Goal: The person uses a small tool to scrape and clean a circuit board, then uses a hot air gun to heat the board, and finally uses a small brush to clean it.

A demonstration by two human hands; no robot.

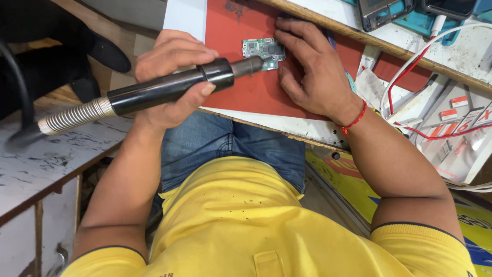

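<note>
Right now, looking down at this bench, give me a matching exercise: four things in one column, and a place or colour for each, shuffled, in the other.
Things:
1 tool
2 board
3 thread
4 shirt

Place or colour:
A on the red mat
B yellow
C gripped in the left hand
D round the wrist of the right hand

Pairs: 1-C, 2-A, 3-D, 4-B

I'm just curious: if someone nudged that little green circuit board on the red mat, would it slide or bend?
The circuit board looks thin and flat, so probably light and stiff rather than floppy. It would likely slide little: the red mat seems grippy, and the right hand rests its fingers at its edge. Its tiny parts look fragile.
</note>
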